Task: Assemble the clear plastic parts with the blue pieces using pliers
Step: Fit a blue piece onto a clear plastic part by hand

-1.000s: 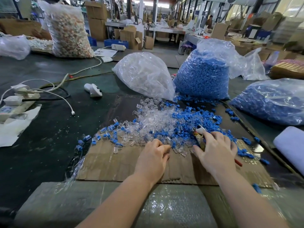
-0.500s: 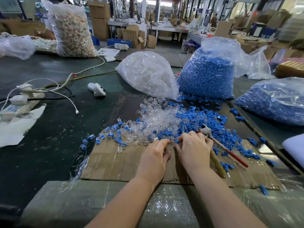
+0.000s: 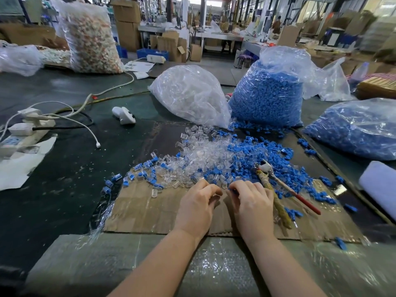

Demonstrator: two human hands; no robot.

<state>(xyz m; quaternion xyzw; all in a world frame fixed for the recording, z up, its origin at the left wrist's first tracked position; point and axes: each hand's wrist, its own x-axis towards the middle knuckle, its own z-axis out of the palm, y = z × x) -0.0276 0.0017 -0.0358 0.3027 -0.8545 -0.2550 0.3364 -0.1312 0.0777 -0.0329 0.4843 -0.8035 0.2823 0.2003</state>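
Nearest the camera, two bare forearms reach forward over a strip of film-wrapped board onto a flat cardboard sheet [image 3: 150, 213] lying on the dark green surface [image 3: 64, 174]. The left hand [image 3: 196, 207] has its fingers curled and pinches a small clear plastic part [image 3: 216, 197] at the fingertips; the right hand [image 3: 252, 207] is curled too, and a bit of blue piece [image 3: 234, 191] shows at its fingertips, the two hands almost touching above the cardboard. Just right of the right hand lie the pliers [image 3: 276, 189], resting loose on the cardboard with their metal head toward the pile, one handle wrapped in yellowish tape and the other red-tipped. Beyond the hands spreads a mixed heap: loose clear plastic parts [image 3: 203, 153] to the left and centre, loose blue pieces [image 3: 278, 166] to the right, with a few joined clear-and-blue units scattered at the left edge [image 3: 137, 174]. Farther back stand a bag of clear parts [image 3: 190, 95] and, beside it on the right, a taller bag of blue pieces [image 3: 267, 95]; another bag of blue pieces [image 3: 353, 129] lies at the right edge. To the left sit a white power strip [image 3: 19, 138] with cables and a small white device [image 3: 124, 115]. Far behind, a tall bag of pale mixed parts [image 3: 92, 39] stands before cardboard boxes.
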